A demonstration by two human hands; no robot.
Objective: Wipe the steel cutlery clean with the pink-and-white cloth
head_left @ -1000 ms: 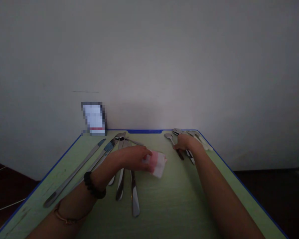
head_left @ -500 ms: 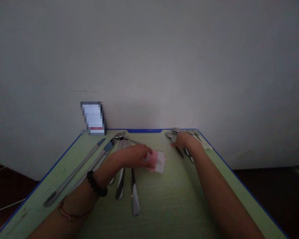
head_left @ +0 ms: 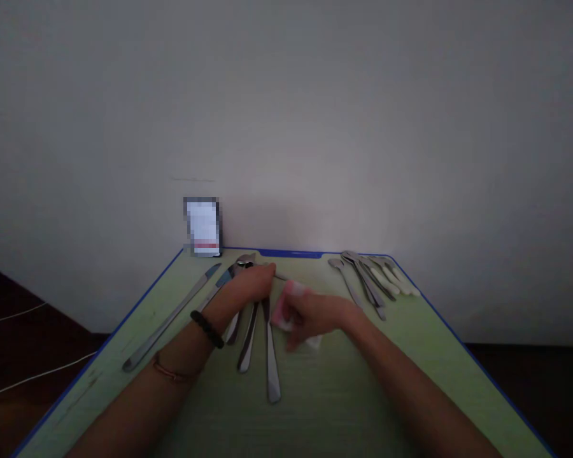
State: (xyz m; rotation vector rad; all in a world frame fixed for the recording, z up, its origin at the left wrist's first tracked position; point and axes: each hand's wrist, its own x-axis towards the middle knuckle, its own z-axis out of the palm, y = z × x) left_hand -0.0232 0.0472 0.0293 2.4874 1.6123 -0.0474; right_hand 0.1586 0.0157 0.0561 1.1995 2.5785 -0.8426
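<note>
My left hand [head_left: 256, 281] is curled over a spoon [head_left: 245, 259], its fingers closed at the handle, whose end [head_left: 281, 277] sticks out to the right; the fingertips are partly hidden. Under and beside this hand lie several table knives [head_left: 273, 375] with blades pointing away. My right hand [head_left: 310, 315], slightly blurred, grips a pink and white cloth [head_left: 286, 289] just right of the knives. A loose corner of the cloth hangs below the fingers. Near the far right of the table lies a group of spoons [head_left: 363, 277], a single spoon [head_left: 346, 277] beside them.
The green table [head_left: 334, 407] has a blue edge and stands against a grey wall [head_left: 315, 127]. A blurred-out phone [head_left: 204, 228] leans at the back left. One long knife [head_left: 172, 321] lies apart on the left. White-handled cutlery [head_left: 394, 280] lies at the back right.
The cloth has passed from my left hand to my right. My right hand has come back left from the spoons; my left hand has moved back over the spoon by the knives. The view has shifted.
</note>
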